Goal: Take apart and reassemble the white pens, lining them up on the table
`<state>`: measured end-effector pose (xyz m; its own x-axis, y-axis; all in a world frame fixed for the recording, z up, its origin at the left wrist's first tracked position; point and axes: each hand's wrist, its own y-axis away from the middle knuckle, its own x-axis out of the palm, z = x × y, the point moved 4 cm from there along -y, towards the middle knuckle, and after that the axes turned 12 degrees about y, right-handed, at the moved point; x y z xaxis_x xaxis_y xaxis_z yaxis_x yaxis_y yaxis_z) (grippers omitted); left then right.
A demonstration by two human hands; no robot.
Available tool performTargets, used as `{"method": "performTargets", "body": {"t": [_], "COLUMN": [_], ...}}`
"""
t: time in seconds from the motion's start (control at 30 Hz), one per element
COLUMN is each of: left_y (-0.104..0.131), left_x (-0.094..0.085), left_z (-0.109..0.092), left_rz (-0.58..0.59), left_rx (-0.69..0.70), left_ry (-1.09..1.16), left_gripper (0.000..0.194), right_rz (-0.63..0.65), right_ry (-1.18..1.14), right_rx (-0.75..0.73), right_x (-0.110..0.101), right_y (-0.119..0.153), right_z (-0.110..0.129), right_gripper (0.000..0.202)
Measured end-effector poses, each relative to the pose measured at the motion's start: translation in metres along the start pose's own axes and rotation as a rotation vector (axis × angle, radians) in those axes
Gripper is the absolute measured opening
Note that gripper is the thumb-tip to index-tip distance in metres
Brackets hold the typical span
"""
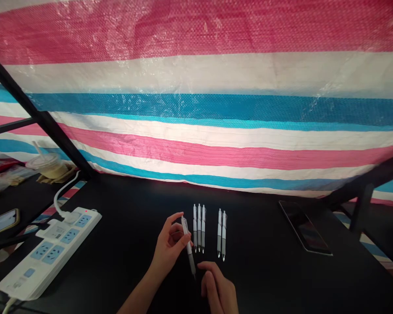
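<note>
My left hand [172, 242] is closed around a white click pen [188, 246] with a grey grip. The pen slants with its tip toward me, and the index finger rests at its clicker end. Close to that pen's tip is my right hand [218, 285], holding nothing, its index finger reaching out and the other fingers loosely curled. Just beyond, three similar pens [199, 226] lie side by side, tips toward me. Two more pens [222, 235] form a separate pair to their right.
A white power strip [59, 248] with a plugged-in cable lies on the left of the black table [124, 209]. To the right lies a dark tablet-like device [304, 226]. A striped tarp [196, 104] hangs behind. At far left are a phone [1, 222] and a plastic cup [44, 161].
</note>
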<state>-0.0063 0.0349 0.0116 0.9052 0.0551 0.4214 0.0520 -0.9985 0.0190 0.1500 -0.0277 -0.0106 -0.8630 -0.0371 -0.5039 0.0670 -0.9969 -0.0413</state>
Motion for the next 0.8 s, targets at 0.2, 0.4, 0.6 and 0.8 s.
{"method": "performTargets", "body": {"t": [0.2, 0.4, 0.6, 0.8], "left_y": [-0.001, -0.002, -0.003, -0.017], "left_x": [0.0, -0.002, -0.001, 0.0], "left_z": [0.0, 0.002, 0.005, 0.0], "left_rz": [0.002, -0.054, -0.015, 0.009], "left_rx": [-0.018, -0.001, -0.036, -0.062], "left_ry": [-0.009, 0.011, 0.025, -0.09], "left_gripper": [0.046, 0.047, 0.053, 0.06], "right_rz": [-0.002, 0.01, -0.015, -0.005], "right_ry": [-0.038, -0.018, -0.035, -0.041], "right_rx": [0.003, 0.006, 0.003, 0.007], "right_x": [0.001, -0.001, -0.001, -0.001], "right_y": [0.0, 0.0, -0.001, -0.001], "right_z": [-0.001, 0.001, 0.004, -0.001], "right_gripper": [0.044, 0.048, 0.046, 0.047]}}
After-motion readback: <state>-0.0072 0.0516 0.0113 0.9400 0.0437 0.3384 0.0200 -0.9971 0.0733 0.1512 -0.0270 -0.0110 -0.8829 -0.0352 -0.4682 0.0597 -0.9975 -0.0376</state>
